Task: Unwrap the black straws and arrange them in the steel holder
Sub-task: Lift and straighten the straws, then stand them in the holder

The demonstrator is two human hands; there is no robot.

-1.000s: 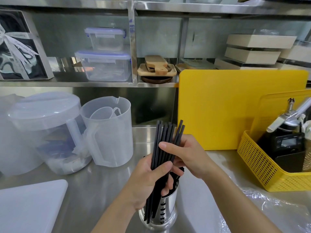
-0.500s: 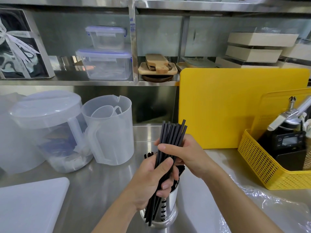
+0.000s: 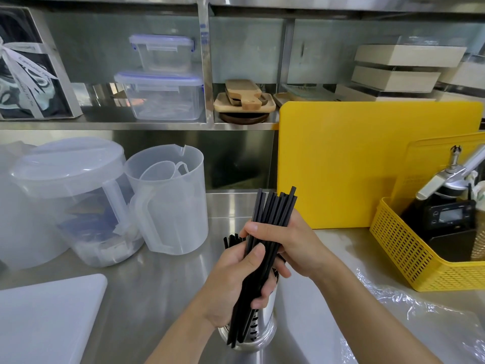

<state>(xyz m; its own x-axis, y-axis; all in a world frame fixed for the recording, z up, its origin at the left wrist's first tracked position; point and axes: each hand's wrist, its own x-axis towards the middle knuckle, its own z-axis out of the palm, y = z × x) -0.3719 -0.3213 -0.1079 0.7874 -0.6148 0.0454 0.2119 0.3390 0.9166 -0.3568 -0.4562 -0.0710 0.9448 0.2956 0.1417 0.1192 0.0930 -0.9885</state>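
A bundle of several black straws [image 3: 273, 208] stands nearly upright, tilted a little to the right, in front of the steel holder [image 3: 265, 334]. My left hand [image 3: 233, 287] grips the bundle around its lower half. My right hand [image 3: 286, 245] closes around it just above, thumb across the front. The bundle's lower ends hang outside the holder's near wall. Other black straws [image 3: 232, 240] stick up from the holder behind my left hand. The holder's rim is hidden by my hands.
A clear jug [image 3: 168, 200] and a lidded tub [image 3: 70, 203] stand to the left. A white board [image 3: 44, 319] lies at the near left. A yellow cutting board [image 3: 367, 164] leans at the back; a yellow basket [image 3: 409, 253] sits right. Crumpled clear wrap [image 3: 409, 311] lies beside my right arm.
Both hands have lifted the straw bundle slightly and tilted it a little more to the right. The straws' top ends sit more evenly together than before.
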